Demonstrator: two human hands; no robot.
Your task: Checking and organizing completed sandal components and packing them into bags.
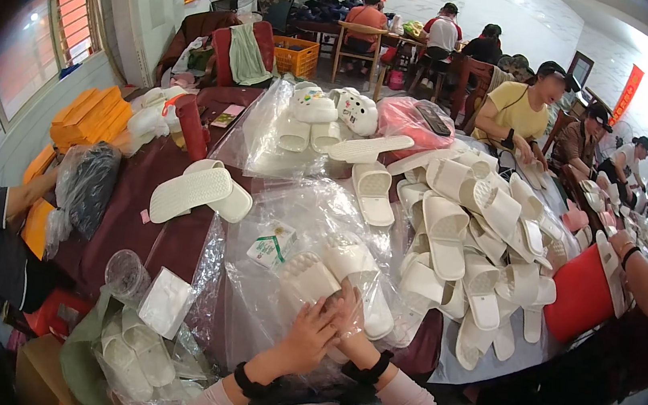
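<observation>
A pair of white slide slippers lies on clear plastic in front of me, the left slipper [310, 279] beside the right slipper [362, 284]. My left hand [311, 336] is at the near end of the left slipper, its bent fingers pressed on the clear plastic bag [254, 307]. Close against it, my right hand [347, 315] grips the bag between the two slippers; its fingertips are partly hidden by shiny film. A small white-and-green packet [272, 245] rests on the plastic just beyond the left slipper.
Loose white slippers [449, 234] are heaped to the right, near a red stool [584, 291]. Another pair [204, 192] lies left on the dark red table [123, 226]. Bagged slippers [135, 357] sit at lower left. Decorated clogs [335, 108] stand ahead. Co-workers sit around.
</observation>
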